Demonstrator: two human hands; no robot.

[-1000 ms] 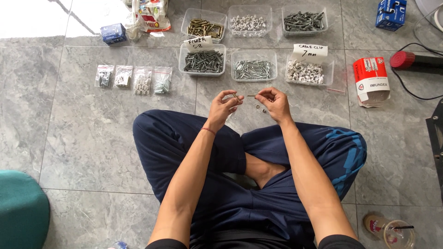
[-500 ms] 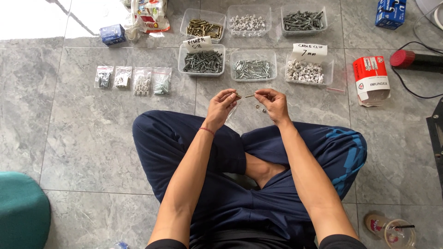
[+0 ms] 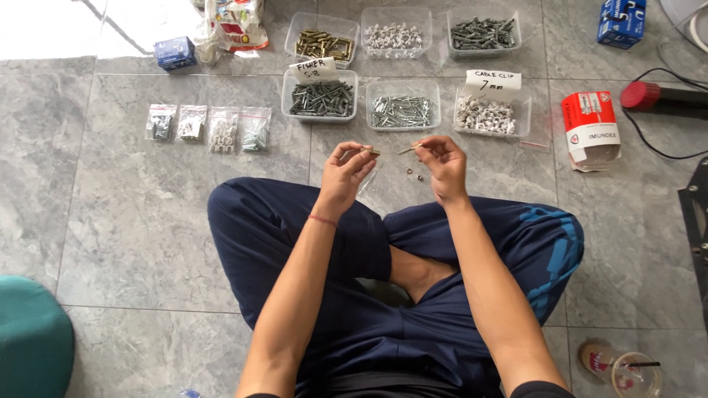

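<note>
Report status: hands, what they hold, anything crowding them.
Left hand pinches a small brown piece. Right hand pinches a thin screw, tips apart. Two small washers on the floor below; clear tray of screws just beyond.

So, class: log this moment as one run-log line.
left hand: pinches small brass piece | right hand: pinches thin screw | pieces apart | clear trays beyond hands

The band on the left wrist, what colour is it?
Red: a thin band around the wrist of the left hand, seen best, and only, in the head view.
</note>
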